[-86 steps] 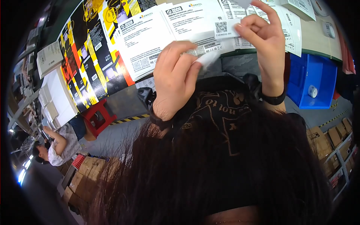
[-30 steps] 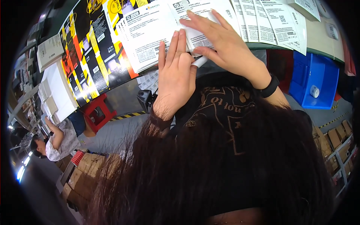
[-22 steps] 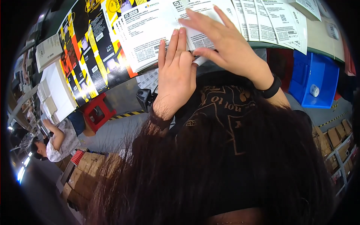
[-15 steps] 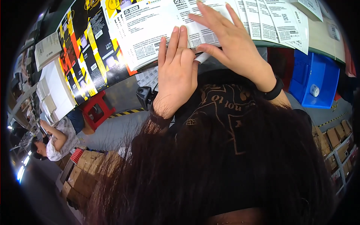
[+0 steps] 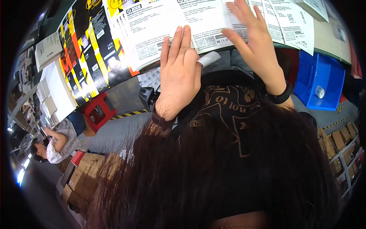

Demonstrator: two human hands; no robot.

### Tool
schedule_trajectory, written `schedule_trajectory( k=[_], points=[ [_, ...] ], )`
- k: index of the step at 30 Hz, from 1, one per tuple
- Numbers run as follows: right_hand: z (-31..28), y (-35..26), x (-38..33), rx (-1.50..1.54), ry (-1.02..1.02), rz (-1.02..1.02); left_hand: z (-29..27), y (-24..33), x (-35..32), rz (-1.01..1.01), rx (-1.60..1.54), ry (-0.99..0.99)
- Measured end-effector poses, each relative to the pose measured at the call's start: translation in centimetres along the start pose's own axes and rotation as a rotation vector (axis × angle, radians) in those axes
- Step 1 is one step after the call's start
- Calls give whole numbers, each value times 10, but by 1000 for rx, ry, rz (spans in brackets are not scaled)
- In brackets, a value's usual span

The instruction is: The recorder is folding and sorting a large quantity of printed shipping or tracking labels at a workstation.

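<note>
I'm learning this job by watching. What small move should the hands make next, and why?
Perhaps bring the right hand to the white roll: that hand looks open and free over the white sheets, while the left hand seems to pinch the roll and rest on the sheets.

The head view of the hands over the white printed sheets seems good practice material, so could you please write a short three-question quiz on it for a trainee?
1. True or false: the blue bin is to the person's left of the white printed sheets.
2. Multiple choice: where is the curled white strip?
A) Inside the blue bin
B) At the thumb side of the left hand
C) Under the fingers of the right hand
3. Fill in the blank: the wristband on the right wrist is ____ in colour.

Key: 1. False, it is to the right. 2. B. 3. Black.
</note>
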State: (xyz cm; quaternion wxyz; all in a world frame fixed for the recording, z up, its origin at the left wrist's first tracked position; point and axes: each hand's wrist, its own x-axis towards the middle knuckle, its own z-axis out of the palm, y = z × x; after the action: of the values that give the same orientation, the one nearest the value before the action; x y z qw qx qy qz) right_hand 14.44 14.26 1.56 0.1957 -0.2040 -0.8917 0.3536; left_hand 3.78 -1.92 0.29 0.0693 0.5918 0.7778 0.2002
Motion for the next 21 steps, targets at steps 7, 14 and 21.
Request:
schedule_trajectory(
  k=[7,14,21],
  points=[
    [15,18,10,553,207,254,2,0,0,-3,-13,2],
    [29,34,12,764,204,369,1,-1,-1,-5,-31,1],
    [28,27,14,679,169,391,0,0,0,-14,-26,-16]
  ],
)
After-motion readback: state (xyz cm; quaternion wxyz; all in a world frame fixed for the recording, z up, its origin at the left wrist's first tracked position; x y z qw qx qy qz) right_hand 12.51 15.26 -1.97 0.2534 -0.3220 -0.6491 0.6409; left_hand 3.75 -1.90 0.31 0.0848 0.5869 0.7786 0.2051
